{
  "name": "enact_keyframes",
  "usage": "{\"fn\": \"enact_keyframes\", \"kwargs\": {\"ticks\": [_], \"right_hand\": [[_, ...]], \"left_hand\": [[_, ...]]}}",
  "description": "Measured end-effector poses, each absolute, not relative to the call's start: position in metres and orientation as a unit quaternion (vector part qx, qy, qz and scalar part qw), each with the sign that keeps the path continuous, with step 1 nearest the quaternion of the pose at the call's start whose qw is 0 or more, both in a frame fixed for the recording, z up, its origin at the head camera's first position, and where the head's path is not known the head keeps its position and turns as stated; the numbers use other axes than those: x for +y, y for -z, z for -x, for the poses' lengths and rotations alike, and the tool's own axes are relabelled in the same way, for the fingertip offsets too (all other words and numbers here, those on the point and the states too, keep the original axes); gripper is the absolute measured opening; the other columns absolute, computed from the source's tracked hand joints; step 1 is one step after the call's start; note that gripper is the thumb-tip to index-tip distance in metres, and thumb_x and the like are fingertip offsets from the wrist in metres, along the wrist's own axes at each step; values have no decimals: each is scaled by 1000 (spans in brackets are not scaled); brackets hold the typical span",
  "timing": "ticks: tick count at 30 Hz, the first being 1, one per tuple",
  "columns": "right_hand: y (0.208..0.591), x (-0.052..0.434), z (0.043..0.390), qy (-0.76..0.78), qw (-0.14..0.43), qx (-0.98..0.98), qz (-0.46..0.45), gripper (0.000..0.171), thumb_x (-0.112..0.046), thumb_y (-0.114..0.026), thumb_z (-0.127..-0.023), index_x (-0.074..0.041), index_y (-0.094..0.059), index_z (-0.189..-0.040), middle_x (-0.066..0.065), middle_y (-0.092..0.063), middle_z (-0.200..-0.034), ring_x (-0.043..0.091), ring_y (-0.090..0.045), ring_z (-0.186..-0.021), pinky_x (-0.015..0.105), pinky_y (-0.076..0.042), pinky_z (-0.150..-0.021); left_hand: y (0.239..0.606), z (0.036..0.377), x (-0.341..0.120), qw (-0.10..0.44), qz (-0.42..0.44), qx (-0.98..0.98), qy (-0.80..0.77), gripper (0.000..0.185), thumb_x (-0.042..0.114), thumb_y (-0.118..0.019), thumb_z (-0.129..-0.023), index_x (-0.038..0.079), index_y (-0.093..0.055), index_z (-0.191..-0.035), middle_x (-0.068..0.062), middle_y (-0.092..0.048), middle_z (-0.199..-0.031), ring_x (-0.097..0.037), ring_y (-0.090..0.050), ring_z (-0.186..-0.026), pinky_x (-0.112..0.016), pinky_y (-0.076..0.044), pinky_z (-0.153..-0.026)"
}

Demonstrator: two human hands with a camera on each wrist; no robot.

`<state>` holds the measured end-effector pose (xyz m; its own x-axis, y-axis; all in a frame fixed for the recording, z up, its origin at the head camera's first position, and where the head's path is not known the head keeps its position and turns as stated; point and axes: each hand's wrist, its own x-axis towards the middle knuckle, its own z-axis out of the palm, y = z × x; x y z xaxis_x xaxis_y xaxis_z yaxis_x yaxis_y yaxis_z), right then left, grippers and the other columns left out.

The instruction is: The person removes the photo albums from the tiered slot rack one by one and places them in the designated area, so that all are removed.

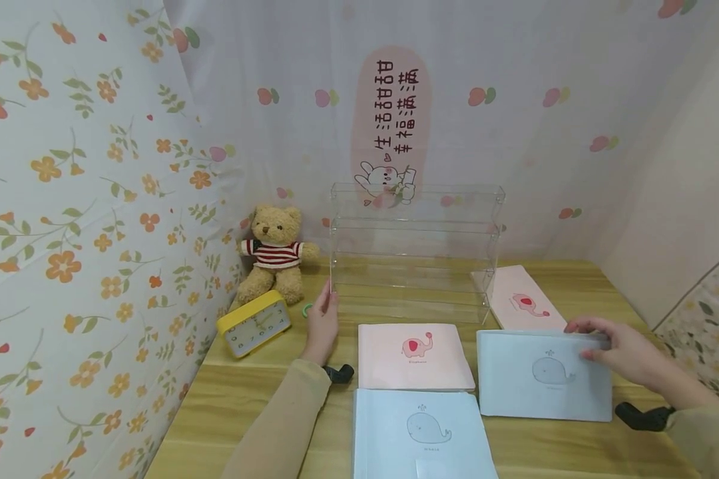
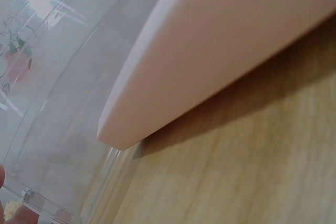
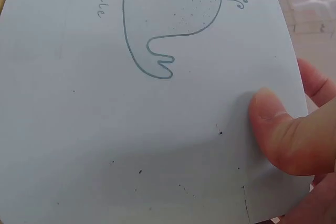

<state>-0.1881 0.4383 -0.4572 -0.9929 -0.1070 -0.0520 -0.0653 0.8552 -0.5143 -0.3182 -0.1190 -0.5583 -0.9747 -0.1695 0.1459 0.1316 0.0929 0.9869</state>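
My left hand is at the lower left side of a clear acrylic tiered rack, thumb and fingers about its side edge. Only bits of that hand's fingers enter the left wrist view. My right hand pinches the upper right edge of a pale blue whale booklet, thumb on the cover and fingers behind. The booklet's front tilts toward me. Up close, its cover shows the whale's outline. Left of it lie a pink elephant booklet and another blue whale booklet.
Behind the held booklet, a second pink elephant booklet lies by the rack's right end. On the left sit a teddy bear in a striped shirt, a yellow alarm clock and a small green ring. Patterned curtains enclose the wooden table.
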Motion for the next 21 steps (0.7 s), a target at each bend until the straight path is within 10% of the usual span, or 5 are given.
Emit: {"fn": "enact_keyframes", "kwargs": {"ticks": [7,21], "right_hand": [[468,442,193,276,71,958,20,43,-3,-81,-94,-6,-68,-136,37,-60,-141,59,-53,-125,81,-48,-97],[493,441,196,275,110,955,26,44,-2,-82,-91,-8,-71,-133,31,-66,-137,60,-54,-127,82,-44,-100]], "left_hand": [[560,318,-118,107,-16,-729,676,52,29,-53,-119,24,-45,-170,-10,-51,-171,-34,-51,-157,-50,-43,-131],[558,319,-118,110,-18,-729,675,51,27,-53,-118,27,-46,-169,-11,-50,-171,-34,-52,-157,-49,-43,-131]]}}
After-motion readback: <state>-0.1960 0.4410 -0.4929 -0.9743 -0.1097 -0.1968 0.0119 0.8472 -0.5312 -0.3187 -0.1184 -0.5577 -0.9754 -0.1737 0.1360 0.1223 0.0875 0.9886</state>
